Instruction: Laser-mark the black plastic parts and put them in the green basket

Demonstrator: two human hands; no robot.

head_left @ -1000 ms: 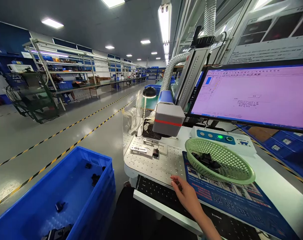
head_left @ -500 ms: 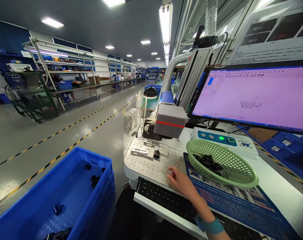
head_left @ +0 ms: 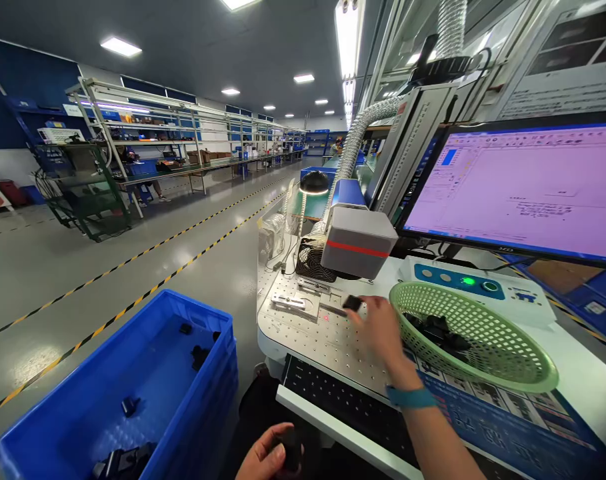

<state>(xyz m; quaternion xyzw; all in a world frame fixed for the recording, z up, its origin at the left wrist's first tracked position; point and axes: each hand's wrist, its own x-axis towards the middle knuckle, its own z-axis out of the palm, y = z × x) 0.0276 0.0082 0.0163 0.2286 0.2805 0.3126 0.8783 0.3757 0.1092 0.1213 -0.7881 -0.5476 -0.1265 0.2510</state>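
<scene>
My right hand [head_left: 380,328] pinches a small black block-shaped part [head_left: 353,303] just above the perforated metal plate [head_left: 303,337], beside the metal fixture [head_left: 295,303]. A small red light spot shows on the plate. At the bottom of the view, in front of my lap, my left hand [head_left: 265,457] has its fingers closed on another black part [head_left: 291,448]; its exact shape is hard to make out against the dark clothing. Above the fixture hangs a grey machine head [head_left: 360,240] with a red stripe.
A green basket [head_left: 523,377] with black parts stands right of the plate. Down to the left is a blue bin [head_left: 83,380] with several black parts. A keyboard [head_left: 343,400] lies along the bench's front. Behind are a fan [head_left: 314,260], a button panel [head_left: 457,280] and a monitor [head_left: 523,193].
My right hand has moved forward to the fixture and lifted the black part off it. My left hand has come into view with a black part. The view has shifted slightly.
</scene>
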